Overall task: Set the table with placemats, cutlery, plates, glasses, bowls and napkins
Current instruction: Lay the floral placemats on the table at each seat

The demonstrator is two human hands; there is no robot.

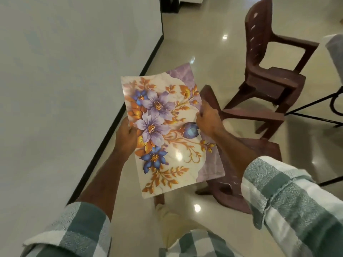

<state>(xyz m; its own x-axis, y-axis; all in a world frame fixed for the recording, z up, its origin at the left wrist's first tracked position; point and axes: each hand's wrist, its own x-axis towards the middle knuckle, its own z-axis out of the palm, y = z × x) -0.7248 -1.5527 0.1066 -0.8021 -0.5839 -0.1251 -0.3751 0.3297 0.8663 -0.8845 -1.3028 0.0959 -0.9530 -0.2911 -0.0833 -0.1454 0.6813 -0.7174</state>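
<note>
From my head camera, looking down: I have the floral placemat [167, 134] held up in the air in front of me, over the shiny tiled floor [213, 58], with no table surface under it. My left hand [126, 134] grips the left edge, fingers curled under and thumb on top by the purple flowers. My right hand [207, 117] pinches the opposite edge near the blue bud, fingers clamped on the mat (I cannot tell whether one mat or several stacked are in my grip). Beyond the mat stand brown plastic chairs [274, 76], one near my right forearm, one further back, and a white wall [74, 71] runs along my left.

I judge this to be the very first step: placemats, carried but not yet laid. Next I need to find the table, which is not in sight, turn toward it, and lower the mat flat in front of a seat, keeping both edges level so it does not buckle
</note>
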